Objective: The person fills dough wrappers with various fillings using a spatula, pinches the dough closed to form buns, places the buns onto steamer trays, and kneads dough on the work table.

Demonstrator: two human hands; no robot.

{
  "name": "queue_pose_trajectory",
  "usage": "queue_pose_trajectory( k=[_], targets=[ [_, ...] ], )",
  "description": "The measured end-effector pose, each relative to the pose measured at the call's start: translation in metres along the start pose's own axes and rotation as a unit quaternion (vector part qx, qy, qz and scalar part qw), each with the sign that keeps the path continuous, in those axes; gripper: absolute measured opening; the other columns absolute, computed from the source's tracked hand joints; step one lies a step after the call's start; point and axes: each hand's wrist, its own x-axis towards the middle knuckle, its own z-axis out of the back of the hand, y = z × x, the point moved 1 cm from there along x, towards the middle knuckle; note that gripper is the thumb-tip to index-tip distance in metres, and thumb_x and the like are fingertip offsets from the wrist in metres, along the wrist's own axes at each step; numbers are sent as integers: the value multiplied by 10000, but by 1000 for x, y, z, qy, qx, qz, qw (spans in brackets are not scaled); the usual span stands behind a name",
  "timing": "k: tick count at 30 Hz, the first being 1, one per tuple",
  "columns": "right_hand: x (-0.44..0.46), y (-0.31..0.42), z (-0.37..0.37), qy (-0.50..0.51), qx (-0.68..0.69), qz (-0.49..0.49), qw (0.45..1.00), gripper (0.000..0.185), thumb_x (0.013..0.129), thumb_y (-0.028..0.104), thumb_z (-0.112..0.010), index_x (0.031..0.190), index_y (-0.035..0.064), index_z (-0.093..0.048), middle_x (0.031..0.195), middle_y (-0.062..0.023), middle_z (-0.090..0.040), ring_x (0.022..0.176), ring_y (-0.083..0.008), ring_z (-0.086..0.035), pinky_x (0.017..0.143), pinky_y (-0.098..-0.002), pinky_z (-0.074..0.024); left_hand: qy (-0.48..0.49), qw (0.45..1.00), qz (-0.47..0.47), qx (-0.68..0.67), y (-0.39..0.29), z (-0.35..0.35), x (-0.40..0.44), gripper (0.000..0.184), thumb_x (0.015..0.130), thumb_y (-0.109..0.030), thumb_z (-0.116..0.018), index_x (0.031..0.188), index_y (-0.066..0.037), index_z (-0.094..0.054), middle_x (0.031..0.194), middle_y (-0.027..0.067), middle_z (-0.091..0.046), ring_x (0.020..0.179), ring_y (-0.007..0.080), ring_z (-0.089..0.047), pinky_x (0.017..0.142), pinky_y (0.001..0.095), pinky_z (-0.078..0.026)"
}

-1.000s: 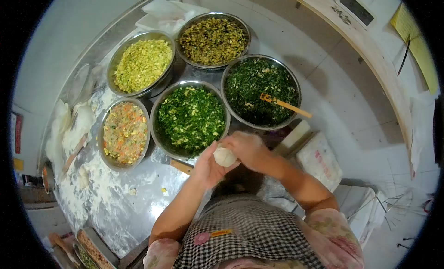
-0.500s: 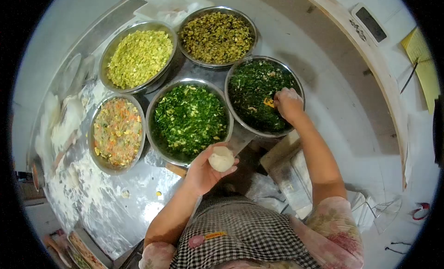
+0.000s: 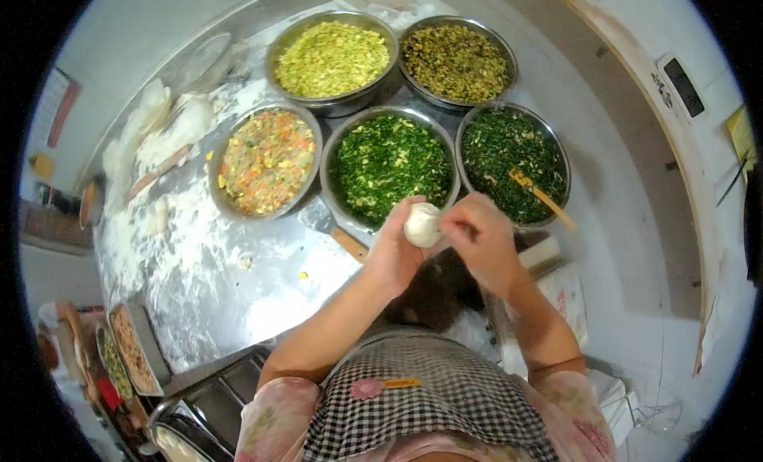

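Note:
In my left hand (image 3: 403,251) rests a pale round dough bun (image 3: 422,225), held in the curled fingers just in front of the chopped-greens bowl. My right hand (image 3: 482,238) is at the bun's right side, its fingers pinched together at the dough's edge; the fingertips are slightly blurred. Beyond it, a yellow slotted spatula (image 3: 542,196) leans in the bowl of dark green filling (image 3: 511,153), its handle over the rim. Bright chopped greens with egg bits (image 3: 389,166) fill the middle bowl (image 3: 327,181).
Further bowls hold noodle-and-carrot filling (image 3: 269,161), yellow-green filling (image 3: 334,60) and olive-brown filling (image 3: 457,63). Flour (image 3: 171,243) covers the metal table's left side, with a wooden stick (image 3: 156,174) on it. A wooden handle (image 3: 350,244) juts out below the greens bowl.
My right hand has let go of the spatula in the dark green filling and come left to the bun. The bun looks rounder and more closed. The view has shifted, moving the bowls rightward.

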Motion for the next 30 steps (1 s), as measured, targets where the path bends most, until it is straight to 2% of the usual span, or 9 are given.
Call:
queue_pose_trajectory(
  k=[7,11,13,17,18,21,23,27,30],
  targets=[
    [-30,25,-31,14,4,41,999,134,753,93,-623,859,31,-570,866,-123,-555,793,-294,-549,696,-388,-437,20,991,-125,-31,25,19,-52,369,944,-384,-384,1184,-107,-420,1136,89,-523,1047,243,-533,908,419,-437],
    [-56,30,-72,159,-54,106,980,144,793,119,-592,893,19,-568,815,-148,-559,776,-287,-568,699,-382,-454,-45,980,-195,-20,59,74,-92,383,901,-416,-465,1155,-129,-469,1083,37,-532,1027,174,-519,916,352,-411],
    [-76,24,-88,202,-28,126,971,173,813,116,-571,962,28,-577,870,-149,-580,845,-272,-579,752,-373,-456,-175,977,-101,-60,73,85,-108,381,876,-459,-499,1121,-167,-485,1023,11,-529,963,148,-507,834,336,-423],
    [-98,29,-140,253,124,133,950,384,792,64,-594,1170,57,-525,1098,-154,-569,1046,-262,-541,885,-354,-433,-147,967,-181,-101,52,104,-195,343,891,-461,-479,1067,-168,-493,992,2,-531,933,147,-506,792,327,-430],
    [-106,46,-151,319,74,125,937,586,741,24,-643,1286,67,-431,1233,-147,-498,1160,-262,-470,960,-345,-387,-167,960,-197,-105,57,117,-208,365,891,-479,-463,1067,-161,-496,999,8,-534,937,153,-509,799,334,-428],
    [-131,101,-193,508,85,159,843,656,701,-14,-664,1301,56,-409,1269,-141,-465,1177,-255,-451,969,-346,-376,-188,952,-217,-102,61,156,-248,442,890,-536,-412,1063,-140,-504,1022,26,-542,948,166,-518,819,352,-423],
    [-150,96,-238,528,93,170,827,628,690,-20,-671,1264,48,-425,1202,-105,-505,1121,-242,-488,936,-327,-401,-156,964,-195,-86,60,175,-291,502,886,-576,-372,1058,-125,-509,1040,36,-547,955,170,-525,833,360,-419],
    [-195,130,-315,629,248,-148,721,605,701,10,-693,1248,31,-435,1110,-66,-535,1020,-186,-537,897,-309,-433,-129,963,-210,-108,76,236,-392,655,875,-603,-358,1306,-112,-390,1255,82,-444,1133,215,-444,922,400,-393],
    [-243,193,-385,675,211,-171,686,525,727,-45,-603,1222,62,-465,1020,-45,-553,864,-124,-566,684,-223,-481,-259,923,-238,-157,108,295,-475,691,880,-564,-399,1398,-130,-255,1391,111,-298,1215,262,-374,966,422,-371]
  ],
)
